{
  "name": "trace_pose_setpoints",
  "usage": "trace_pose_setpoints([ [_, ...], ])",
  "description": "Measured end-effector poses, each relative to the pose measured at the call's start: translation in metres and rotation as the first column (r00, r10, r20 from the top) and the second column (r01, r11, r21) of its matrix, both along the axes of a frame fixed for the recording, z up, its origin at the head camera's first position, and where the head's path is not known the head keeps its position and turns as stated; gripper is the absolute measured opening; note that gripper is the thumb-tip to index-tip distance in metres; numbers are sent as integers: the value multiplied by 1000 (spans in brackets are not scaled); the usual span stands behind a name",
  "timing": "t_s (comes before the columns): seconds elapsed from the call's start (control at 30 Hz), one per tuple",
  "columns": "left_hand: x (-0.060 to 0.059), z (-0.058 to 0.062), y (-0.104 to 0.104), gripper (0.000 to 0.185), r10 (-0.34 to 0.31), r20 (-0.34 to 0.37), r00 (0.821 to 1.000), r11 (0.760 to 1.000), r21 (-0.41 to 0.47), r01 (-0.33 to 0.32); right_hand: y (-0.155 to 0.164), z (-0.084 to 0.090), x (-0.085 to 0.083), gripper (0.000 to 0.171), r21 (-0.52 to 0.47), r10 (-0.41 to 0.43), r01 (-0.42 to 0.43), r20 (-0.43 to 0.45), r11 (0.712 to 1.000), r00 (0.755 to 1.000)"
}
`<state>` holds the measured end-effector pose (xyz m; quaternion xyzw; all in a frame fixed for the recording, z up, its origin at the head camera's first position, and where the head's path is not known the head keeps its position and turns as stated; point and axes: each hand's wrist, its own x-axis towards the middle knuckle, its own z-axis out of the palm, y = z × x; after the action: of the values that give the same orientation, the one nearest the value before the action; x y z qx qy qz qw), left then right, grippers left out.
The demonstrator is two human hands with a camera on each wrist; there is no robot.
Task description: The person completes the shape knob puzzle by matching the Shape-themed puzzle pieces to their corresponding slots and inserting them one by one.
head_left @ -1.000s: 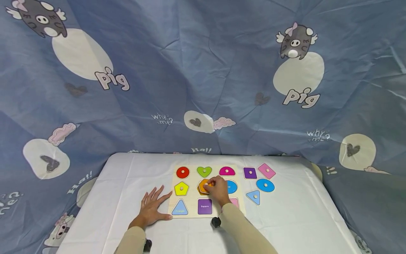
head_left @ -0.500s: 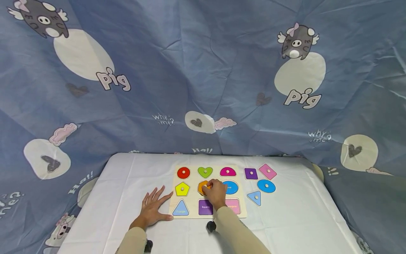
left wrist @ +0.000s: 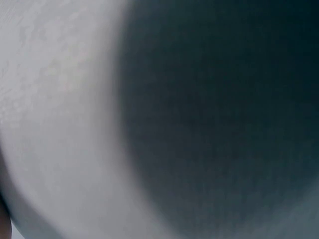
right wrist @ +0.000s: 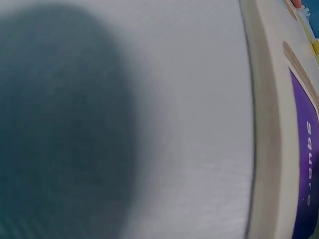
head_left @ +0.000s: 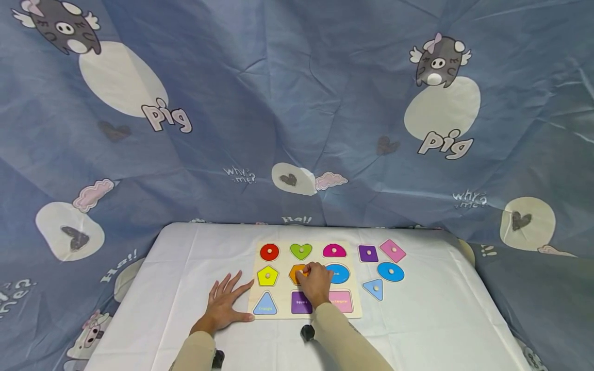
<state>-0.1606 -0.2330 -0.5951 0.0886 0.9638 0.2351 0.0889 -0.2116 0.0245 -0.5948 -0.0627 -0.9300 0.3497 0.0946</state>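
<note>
Right, the right hand pinches the knob of the orange hexagon piece, sitting in the middle slot of the wooden puzzle board. The left hand lies flat on the white tablecloth, fingers spread wide, fingertips just beside the board's left edge. Count on the board: seven pieces seated, two recesses bare. Off to the right, four loose pieces: purple square, pink diamond, blue circle, light-blue triangle.
</note>
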Motion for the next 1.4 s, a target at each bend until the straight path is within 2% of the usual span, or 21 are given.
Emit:
trace_pose_setpoints([
  [0.5, -1, -1, 3, 94, -3, 18, 1000, 1000, -10, 3, 6, -4, 2, 28, 19, -2, 2, -31, 1000, 1000],
  [0.7, -2, -2, 4, 95, -6, 33, 999, 1000, -15, 7, 7, -3, 2, 28, 24, 4, -4, -19, 1000, 1000],
  [1.03, -2, 1, 4, 94, -7, 14, 1000, 1000, -2, 7, 8, -1, -1, 28, 33, 16, -16, 21, 999, 1000],
  [1.2, -1, 0, 2, 94, -6, 10, 1000, 1000, -2, 6, 8, -1, -1, 26, 11, 27, -27, 30, 1000, 999],
  [1.4, 0, 0, 0, 95, 4, 20, 1000, 1000, -3, -4, 12, -2, -2, 20, -64, 74, -72, 31, 995, 997],
])
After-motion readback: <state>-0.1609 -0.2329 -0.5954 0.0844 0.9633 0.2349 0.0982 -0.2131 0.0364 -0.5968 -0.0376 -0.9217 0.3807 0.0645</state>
